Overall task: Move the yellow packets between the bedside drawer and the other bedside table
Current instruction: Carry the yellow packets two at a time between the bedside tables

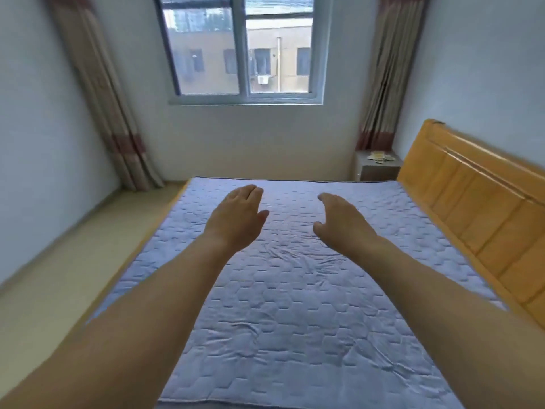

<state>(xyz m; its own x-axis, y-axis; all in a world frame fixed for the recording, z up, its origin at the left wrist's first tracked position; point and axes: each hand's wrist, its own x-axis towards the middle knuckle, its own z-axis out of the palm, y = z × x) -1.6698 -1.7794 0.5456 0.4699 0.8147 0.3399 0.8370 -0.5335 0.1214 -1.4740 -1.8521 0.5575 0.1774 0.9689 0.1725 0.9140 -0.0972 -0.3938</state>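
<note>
Several yellow packets (379,156) lie in a loose heap on top of a small grey bedside table (377,171) in the far right corner, beside the headboard. My left hand (239,216) and my right hand (342,221) are stretched out over the bed, far from the table. Both hands have relaxed fingers and hold nothing. No bedside drawer is in view.
A wide bed with a pale blue quilted cover (280,290) fills the middle of the room. Its wooden headboard (477,216) runs along the right wall. A strip of floor (73,276) lies on the left. A window (244,48) with curtains is ahead.
</note>
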